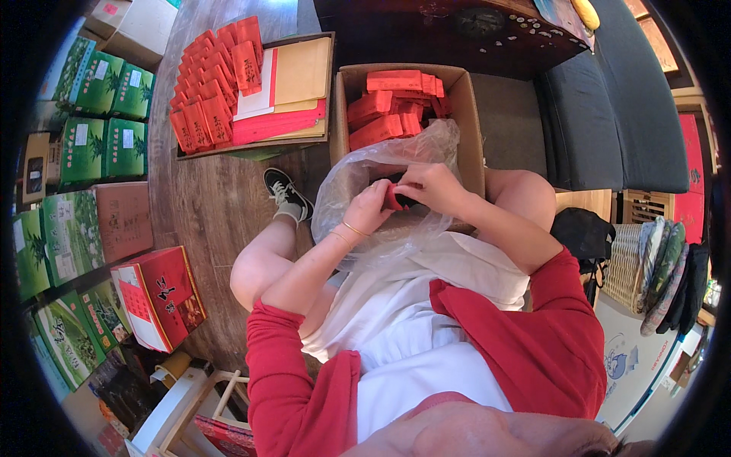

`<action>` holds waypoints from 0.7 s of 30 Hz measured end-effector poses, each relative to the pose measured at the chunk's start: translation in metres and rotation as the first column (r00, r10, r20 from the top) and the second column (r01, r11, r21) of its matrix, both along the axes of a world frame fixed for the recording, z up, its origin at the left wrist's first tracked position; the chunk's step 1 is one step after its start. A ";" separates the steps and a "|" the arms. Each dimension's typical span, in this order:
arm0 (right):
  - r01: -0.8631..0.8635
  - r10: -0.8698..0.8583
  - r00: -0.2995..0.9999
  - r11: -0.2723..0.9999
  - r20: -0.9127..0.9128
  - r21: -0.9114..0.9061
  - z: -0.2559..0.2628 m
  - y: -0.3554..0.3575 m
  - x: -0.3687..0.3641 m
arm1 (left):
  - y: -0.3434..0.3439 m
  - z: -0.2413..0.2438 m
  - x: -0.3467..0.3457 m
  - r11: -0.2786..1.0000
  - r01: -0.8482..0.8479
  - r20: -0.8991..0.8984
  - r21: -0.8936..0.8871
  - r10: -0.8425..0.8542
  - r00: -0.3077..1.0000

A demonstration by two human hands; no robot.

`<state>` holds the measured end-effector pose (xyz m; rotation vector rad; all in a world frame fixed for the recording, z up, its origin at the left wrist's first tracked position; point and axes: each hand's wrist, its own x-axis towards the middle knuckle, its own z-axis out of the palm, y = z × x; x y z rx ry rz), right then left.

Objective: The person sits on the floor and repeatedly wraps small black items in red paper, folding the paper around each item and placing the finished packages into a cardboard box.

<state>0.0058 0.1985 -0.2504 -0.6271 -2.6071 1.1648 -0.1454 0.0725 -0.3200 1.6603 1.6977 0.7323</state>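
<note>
Over the near edge of a cardboard box, my left hand (370,207) and my right hand (433,187) meet at a small red packet (395,197). My left hand's fingers grip its left side, and my right fingers pinch its upper edge. Something dark shows just below my right fingers; I cannot tell what it is. A clear plastic bag (342,177) spreads around and beneath both hands, over my lap and the box. The cardboard box (469,125) holds many red packets (374,132) at its far end.
Left of the box, a shallow tray (330,85) holds rows of upright red packets (197,123) beside envelopes (300,68). Green cartons (85,148) and a red gift box (165,297) stand at the left. A dark cushioned seat (588,125) is at the right.
</note>
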 end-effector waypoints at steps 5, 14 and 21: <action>0.223 -0.233 0.964 0.971 -0.125 -0.092 0.010 0.011 -0.004 | -0.003 0.022 0.012 0.982 0.031 0.076 0.188 -0.046 0.996; 0.196 -0.194 0.979 0.980 0.070 -0.030 0.004 0.021 0.004 | 0.002 0.020 0.004 0.973 -0.231 0.226 0.010 0.223 0.948; -0.078 0.089 0.958 0.996 0.271 -0.049 -0.008 0.008 0.015 | 0.009 0.041 0.005 0.941 -0.338 0.331 -0.001 0.319 0.888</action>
